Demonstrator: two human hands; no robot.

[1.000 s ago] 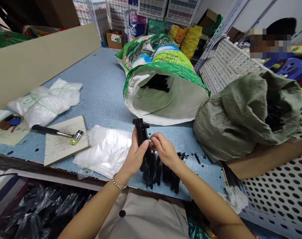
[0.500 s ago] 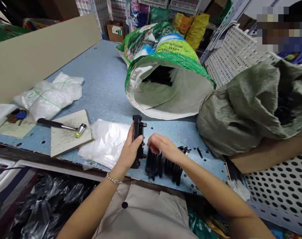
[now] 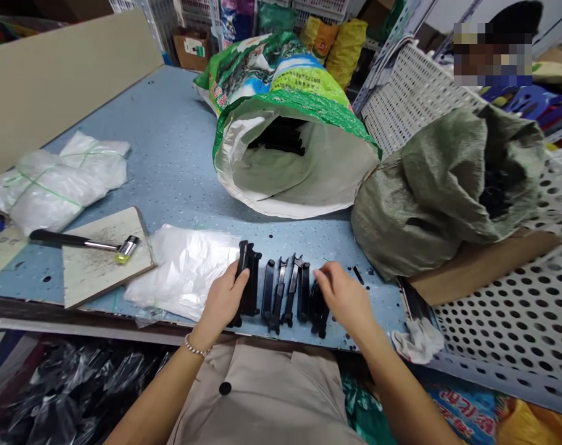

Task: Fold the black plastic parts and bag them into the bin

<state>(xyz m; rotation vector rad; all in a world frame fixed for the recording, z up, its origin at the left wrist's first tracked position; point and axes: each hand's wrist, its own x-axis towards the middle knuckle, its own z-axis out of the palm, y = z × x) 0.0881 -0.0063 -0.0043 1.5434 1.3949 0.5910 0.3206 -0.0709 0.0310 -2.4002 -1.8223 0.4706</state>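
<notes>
Several long black plastic parts (image 3: 283,290) lie side by side in a row near the front edge of the blue table (image 3: 170,161). My left hand (image 3: 223,300) is closed round the leftmost black part (image 3: 248,272), which rests low on the table at the row's left end. My right hand (image 3: 343,296) lies over the right end of the row, its fingers curled on the rightmost part (image 3: 318,309).
A green-and-white sack (image 3: 290,136) lies open behind the row with black parts inside. A grey-green sack (image 3: 448,191) sits at the right on white perforated crates (image 3: 507,321). Clear plastic bags (image 3: 188,272), a hammer (image 3: 81,242) on a board, and tied bags (image 3: 54,185) lie at left. A person is at far right.
My left hand has lowered the upright black part down to the table at the left of the row. My right hand has moved from it to the row's right end.
</notes>
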